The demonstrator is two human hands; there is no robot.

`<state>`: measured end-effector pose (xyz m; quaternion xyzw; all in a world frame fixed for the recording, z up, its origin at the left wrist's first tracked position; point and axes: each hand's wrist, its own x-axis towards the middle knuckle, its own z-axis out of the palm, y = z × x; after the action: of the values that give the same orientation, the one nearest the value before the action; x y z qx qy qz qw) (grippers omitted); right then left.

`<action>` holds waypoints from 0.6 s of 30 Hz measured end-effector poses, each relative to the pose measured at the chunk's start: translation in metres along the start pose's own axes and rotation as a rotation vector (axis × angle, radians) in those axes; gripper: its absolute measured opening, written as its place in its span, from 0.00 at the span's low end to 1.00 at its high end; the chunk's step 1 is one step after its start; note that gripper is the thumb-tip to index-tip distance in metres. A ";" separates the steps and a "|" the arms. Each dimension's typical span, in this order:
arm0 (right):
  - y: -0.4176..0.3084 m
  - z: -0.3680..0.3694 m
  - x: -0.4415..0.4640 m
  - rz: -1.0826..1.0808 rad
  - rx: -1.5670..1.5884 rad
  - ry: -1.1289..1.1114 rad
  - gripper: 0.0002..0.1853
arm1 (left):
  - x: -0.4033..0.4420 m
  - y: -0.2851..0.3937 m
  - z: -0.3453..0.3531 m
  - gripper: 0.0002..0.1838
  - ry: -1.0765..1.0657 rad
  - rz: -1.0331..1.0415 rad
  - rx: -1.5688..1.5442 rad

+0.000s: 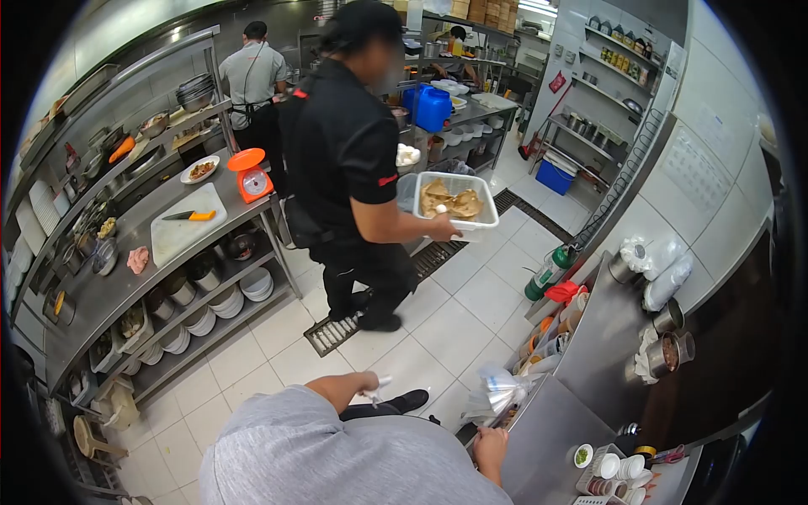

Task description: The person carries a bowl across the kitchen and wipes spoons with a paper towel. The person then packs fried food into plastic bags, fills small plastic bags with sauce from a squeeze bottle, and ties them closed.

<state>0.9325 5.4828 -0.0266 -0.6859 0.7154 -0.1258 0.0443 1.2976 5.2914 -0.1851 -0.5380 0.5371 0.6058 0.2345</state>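
Observation:
At the lower middle, my left hand (367, 383) is closed on a small piece of white material (383, 384), above a dark shoe (410, 401). My right hand (491, 446) is at the edge of the steel counter (568, 421), fingers curled; what they hold, if anything, is hidden. Just beyond it, a clear plastic bag (498, 389) hangs by the counter's edge. A small bowl of chopped greens (582, 455) stands to the right of my right hand.
A co-worker in black (337, 143) carries a white tub (482, 202) of brown food across the tiled floor. Another person (252, 71) stands farther back. On the left steel table (118, 290) lie a cutting board (187, 231) with a knife (200, 216). A green extinguisher (549, 273) stands right.

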 end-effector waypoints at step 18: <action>-0.001 -0.005 0.000 0.020 -0.014 -0.010 0.09 | -0.024 0.013 0.022 0.21 -0.041 -0.034 0.190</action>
<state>0.9320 5.4838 -0.0219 -0.6797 0.7228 -0.1168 0.0442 1.2850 5.3144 -0.1613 -0.5100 0.5781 0.5590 0.3054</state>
